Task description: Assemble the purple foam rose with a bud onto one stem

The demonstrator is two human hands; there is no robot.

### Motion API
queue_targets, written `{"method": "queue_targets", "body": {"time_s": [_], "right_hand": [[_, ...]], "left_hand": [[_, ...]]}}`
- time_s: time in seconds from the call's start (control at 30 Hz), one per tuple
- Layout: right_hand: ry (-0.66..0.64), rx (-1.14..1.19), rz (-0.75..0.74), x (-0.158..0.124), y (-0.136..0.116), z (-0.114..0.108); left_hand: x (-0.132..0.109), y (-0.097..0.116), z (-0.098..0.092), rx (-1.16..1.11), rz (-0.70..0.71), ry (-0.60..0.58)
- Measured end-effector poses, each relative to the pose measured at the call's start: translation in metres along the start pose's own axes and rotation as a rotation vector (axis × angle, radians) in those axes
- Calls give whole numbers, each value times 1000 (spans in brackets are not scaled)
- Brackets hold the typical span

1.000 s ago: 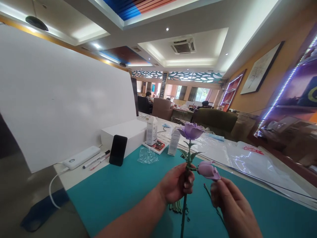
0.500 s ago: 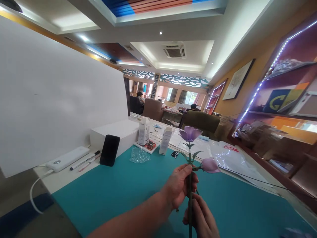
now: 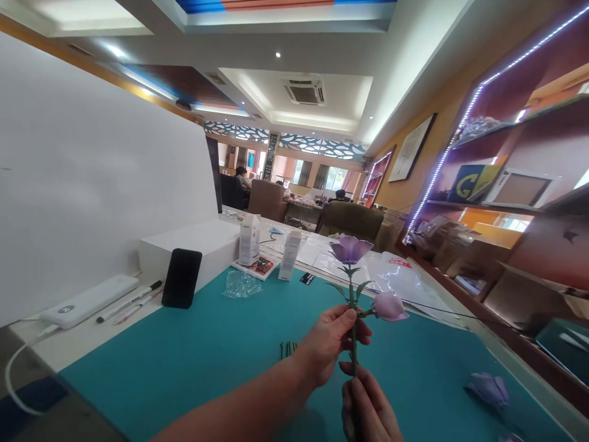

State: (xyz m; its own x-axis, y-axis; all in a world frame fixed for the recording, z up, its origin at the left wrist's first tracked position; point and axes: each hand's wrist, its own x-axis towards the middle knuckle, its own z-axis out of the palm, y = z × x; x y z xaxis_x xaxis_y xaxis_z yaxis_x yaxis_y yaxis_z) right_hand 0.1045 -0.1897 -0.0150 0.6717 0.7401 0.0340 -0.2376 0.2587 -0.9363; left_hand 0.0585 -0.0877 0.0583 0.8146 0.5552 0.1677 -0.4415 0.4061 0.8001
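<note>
My left hand (image 3: 332,344) is closed around the green stem (image 3: 353,344) of an artificial flower, held upright above the teal mat (image 3: 193,368). An open purple bloom (image 3: 350,249) tops the stem, and a closed purple bud (image 3: 389,306) sticks out to the right just above my thumb. My right hand (image 3: 368,410) pinches the same stem lower down, directly under the left hand. Thin green wire stems (image 3: 288,348) lie on the mat left of my wrist.
A loose purple flower (image 3: 489,389) lies on the mat at right. Behind the mat are a black phone (image 3: 181,279), a white power bank (image 3: 87,302), pens (image 3: 129,301), a white box (image 3: 193,248), two small cartons (image 3: 249,239), crumpled plastic (image 3: 241,285) and clear sheets (image 3: 396,276). People sit far back.
My right hand let go of the bud and dropped down to pinch the stem below my left hand. The view swung right, bringing a loose purple flower into sight.
</note>
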Motion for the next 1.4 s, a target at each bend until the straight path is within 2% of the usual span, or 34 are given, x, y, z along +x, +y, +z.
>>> {"method": "queue_targets", "body": {"time_s": [0.13, 0.27, 0.37, 0.47, 0.5, 0.57, 0.6, 0.63, 0.8, 0.9, 1.0, 1.2, 1.4], "right_hand": [[59, -79, -16, 7, -9, -33], [117, -316, -81, 12, -34, -85], [272, -550, -193, 11, -55, -128], [509, -838, -268, 8, -75, -176], [600, -923, -262, 7, -81, -193], [735, -1034, -111, 6, -92, -226], [740, -1072, -41, 6, -97, -243], [795, -1119, -44, 6, -101, -258], [847, -1206, 40, 8, -112, -317], [873, -1237, 10, 10, -114, -339], [895, -1287, 28, 12, -116, -351], [927, -1362, 19, 22, -117, -364], [850, -1456, 123, 46, -118, -373]], "left_hand": [[0, -2, 0, 194, -60, -18], [-3, -3, -17, 378, -97, 40], [-3, -2, -38, 415, -108, 121], [-3, -1, -56, 394, -107, 196], [-3, -1, -61, 378, -105, 215], [-3, -2, -67, 339, -109, 244], [-3, -2, -69, 318, -112, 259], [-3, -2, -70, 295, -116, 274], [-1, 0, -72, 208, -127, 326], [1, 1, -75, 193, -148, 351], [1, 1, -78, 184, -156, 365], [3, -2, -78, 187, -171, 383], [6, -6, -81, 190, -181, 397]]}}
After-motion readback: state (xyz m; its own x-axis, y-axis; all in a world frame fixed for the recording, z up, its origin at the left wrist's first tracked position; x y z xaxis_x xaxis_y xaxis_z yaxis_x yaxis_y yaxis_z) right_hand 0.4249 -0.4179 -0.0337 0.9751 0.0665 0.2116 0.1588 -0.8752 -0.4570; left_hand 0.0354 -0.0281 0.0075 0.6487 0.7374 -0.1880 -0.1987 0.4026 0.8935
